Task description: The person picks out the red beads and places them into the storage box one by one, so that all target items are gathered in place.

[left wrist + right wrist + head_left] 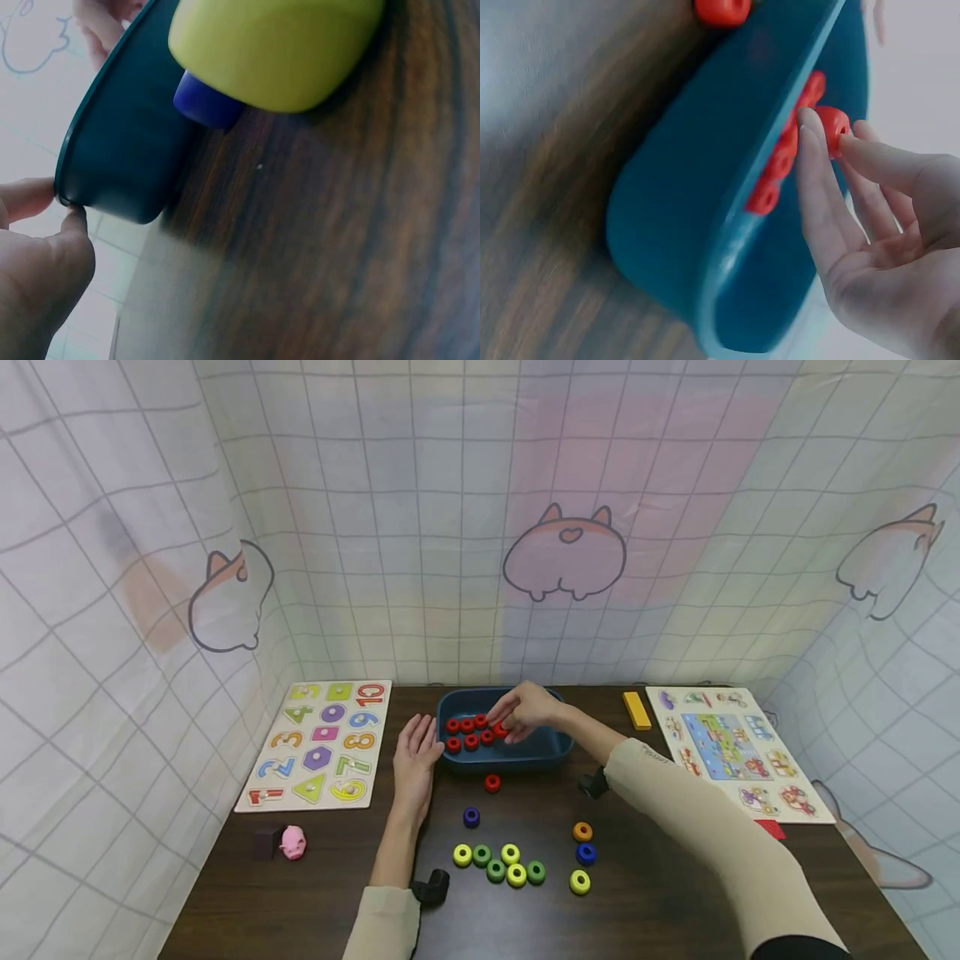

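A dark blue tray (504, 765) stands at the back of the table, with several red beads (471, 742) gathered in its left half. My right hand (525, 706) reaches into it and pinches one red bead (832, 129) between thumb and fingertips, over the others. At the tray's left end, my left hand (416, 760) holds the rim, its thumb and a finger (30, 199) meeting at the corner in the left wrist view. One more red bead (492, 783) lies on the table just in front of the tray.
Several yellow and green beads (496, 871) lie between my forearms, with a blue bead (471, 817) behind them. Orange (582, 832), blue and yellow beads line up farther right. Puzzle boards (315, 743) flank the tray. A yellow block (637, 711) and a pink pig (293, 842) stand about.
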`<action>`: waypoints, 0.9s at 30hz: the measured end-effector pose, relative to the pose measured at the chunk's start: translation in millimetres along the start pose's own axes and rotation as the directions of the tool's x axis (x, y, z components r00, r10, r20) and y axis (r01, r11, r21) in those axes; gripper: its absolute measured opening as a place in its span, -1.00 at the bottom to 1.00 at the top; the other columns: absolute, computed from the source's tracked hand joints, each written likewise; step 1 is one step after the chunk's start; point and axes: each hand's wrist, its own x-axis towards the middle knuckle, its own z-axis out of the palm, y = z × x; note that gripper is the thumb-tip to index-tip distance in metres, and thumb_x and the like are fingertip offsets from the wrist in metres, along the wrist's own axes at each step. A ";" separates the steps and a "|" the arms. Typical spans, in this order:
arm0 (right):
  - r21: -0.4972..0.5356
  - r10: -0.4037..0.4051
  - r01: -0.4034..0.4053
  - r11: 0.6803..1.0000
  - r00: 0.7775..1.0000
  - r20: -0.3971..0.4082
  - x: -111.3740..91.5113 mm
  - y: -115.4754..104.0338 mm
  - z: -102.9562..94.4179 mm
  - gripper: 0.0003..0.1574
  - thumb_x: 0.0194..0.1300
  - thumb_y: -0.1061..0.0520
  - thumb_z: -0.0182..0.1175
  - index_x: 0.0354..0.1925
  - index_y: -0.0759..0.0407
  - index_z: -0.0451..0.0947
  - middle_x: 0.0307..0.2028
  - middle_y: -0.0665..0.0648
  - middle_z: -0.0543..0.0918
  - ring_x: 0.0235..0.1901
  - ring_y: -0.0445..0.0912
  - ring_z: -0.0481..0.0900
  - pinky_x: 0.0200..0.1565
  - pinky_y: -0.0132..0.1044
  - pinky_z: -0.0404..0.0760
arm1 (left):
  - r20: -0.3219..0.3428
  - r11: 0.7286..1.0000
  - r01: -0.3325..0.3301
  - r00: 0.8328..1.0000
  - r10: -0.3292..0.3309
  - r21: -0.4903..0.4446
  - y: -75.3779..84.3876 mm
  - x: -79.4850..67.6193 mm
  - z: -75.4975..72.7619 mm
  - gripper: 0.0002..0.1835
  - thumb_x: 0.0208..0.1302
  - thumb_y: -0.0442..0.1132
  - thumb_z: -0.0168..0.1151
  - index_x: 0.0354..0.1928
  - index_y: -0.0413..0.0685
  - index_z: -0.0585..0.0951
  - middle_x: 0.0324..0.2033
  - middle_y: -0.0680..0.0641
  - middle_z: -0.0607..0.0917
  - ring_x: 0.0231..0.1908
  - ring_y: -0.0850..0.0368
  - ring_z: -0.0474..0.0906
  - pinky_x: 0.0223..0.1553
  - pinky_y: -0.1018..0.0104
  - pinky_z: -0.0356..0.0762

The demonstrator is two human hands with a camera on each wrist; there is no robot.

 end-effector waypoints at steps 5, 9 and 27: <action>-0.027 0.066 -0.067 0.997 0.996 -0.065 16.6 19.8 0.3 -0.63 0.23 0.46 0.17 0.00 0.31 0.66 -0.08 0.29 0.70 -0.26 0.22 0.73 -0.13 0.09 0.68 | 0.016 1.000 0.021 1.000 -0.021 0.004 1.5 -1.4 -0.6 -0.30 0.36 -0.59 0.02 0.47 -0.06 0.10 0.43 -0.15 0.18 0.47 -0.06 0.07 0.41 0.01 0.08; -0.010 0.086 -0.087 0.996 0.993 -0.085 21.6 29.5 5.7 -0.64 0.20 0.47 0.19 -0.05 0.29 0.68 -0.12 0.28 0.72 -0.29 0.21 0.74 -0.17 0.07 0.70 | 0.037 0.999 0.033 0.999 -0.032 -0.028 7.4 -2.5 0.7 -0.29 0.35 -0.64 -0.03 0.47 -0.12 0.07 0.44 -0.20 0.15 0.48 -0.10 0.01 0.42 -0.07 -0.02; -0.113 -0.164 0.164 0.980 0.986 0.012 -43.1 -7.4 34.9 -0.76 0.26 0.30 0.29 -0.09 0.17 0.72 -0.15 0.20 0.74 -0.32 0.10 0.75 -0.26 0.03 0.72 | 0.029 0.999 0.037 0.999 -0.037 -0.016 16.2 -3.6 6.0 -0.28 0.33 -0.65 0.00 0.47 -0.17 0.06 0.44 -0.25 0.14 0.47 -0.15 0.01 0.41 -0.03 0.04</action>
